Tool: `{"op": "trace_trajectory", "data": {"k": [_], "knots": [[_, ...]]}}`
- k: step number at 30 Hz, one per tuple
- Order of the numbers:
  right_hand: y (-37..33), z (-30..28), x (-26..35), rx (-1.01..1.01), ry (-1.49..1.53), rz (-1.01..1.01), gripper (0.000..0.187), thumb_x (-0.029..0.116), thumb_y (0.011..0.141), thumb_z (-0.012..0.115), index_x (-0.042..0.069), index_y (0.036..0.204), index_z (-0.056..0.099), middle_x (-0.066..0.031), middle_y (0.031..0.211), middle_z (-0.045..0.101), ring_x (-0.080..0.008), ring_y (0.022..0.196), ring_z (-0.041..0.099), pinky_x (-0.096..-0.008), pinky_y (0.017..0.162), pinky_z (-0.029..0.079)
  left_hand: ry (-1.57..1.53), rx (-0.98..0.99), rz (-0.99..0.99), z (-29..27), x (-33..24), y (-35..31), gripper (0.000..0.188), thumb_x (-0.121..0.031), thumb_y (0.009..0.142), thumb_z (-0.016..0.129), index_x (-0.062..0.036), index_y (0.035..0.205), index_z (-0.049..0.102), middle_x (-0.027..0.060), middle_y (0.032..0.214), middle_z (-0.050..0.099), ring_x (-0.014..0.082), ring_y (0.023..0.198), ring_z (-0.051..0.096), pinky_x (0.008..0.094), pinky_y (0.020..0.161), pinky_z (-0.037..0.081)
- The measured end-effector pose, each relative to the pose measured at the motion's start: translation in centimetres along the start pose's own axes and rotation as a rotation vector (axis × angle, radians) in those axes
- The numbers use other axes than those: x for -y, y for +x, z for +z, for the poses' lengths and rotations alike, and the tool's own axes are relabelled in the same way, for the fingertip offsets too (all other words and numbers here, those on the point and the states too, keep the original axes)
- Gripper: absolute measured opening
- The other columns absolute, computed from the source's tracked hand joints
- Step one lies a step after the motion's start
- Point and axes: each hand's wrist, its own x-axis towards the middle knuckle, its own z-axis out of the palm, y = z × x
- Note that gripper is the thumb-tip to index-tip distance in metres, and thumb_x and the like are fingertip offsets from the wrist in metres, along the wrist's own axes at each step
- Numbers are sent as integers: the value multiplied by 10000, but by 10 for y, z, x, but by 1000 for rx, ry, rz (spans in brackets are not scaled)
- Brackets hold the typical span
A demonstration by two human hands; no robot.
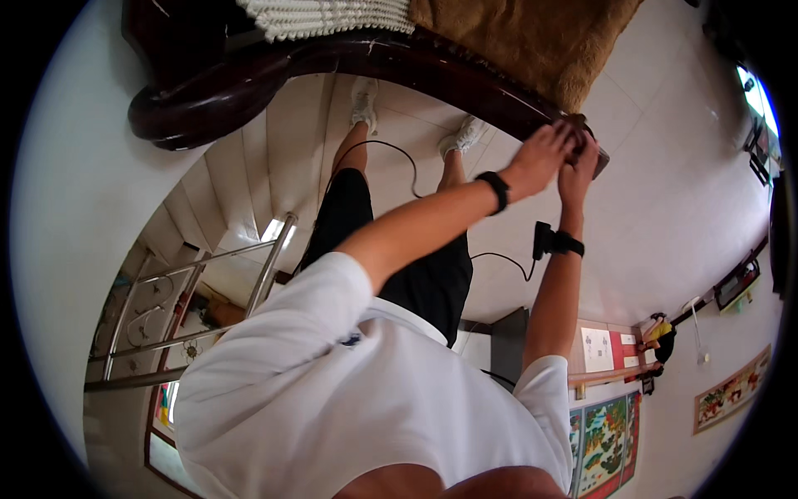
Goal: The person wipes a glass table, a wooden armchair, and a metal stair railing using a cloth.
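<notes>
A dark, glossy wooden furniture rail (pixel 366 55) curves across the top of the view. At its right end, my left hand (pixel 536 162) reaches over with its fingers bent onto the dark wood. Right beside it, my right hand (pixel 578 176) is closed around the same rail end, its fingers partly hidden. The two hands nearly touch. A brown plush cover (pixel 524 41) hangs over the rail just above them. Each wrist wears a black strap, and a small black box (pixel 543 240) sits on the right one.
A white knitted cover (pixel 332 17) lies on the furniture at the upper left. Steps (pixel 241 187) and a metal railing (pixel 266 262) are at my left. A black cable (pixel 407 162) loops past my legs. Someone in yellow and black (pixel 659 337) is far off at the right.
</notes>
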Motion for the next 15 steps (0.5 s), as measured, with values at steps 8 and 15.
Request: {"op": "trace_trajectory", "data": {"k": [8, 15], "knots": [[25, 120, 147, -69, 24, -186, 602, 6, 624, 568, 9, 1223, 505, -161, 1257, 524, -391, 1283, 399, -501, 1103, 256, -272, 105, -248, -70, 159, -109, 616, -81, 849, 502, -41, 1444, 350, 206, 1445, 407, 355, 1223, 499, 475, 972, 430], [15, 74, 102, 20, -3, -281, 538, 32, 683, 599, 76, 1215, 542, -85, 1356, 508, -293, 1344, 387, -431, 1110, 309, -206, 470, -500, -114, 146, -130, 585, -39, 883, 477, -106, 1449, 346, 188, 1285, 572, 374, 1132, 551, 454, 937, 463]]}}
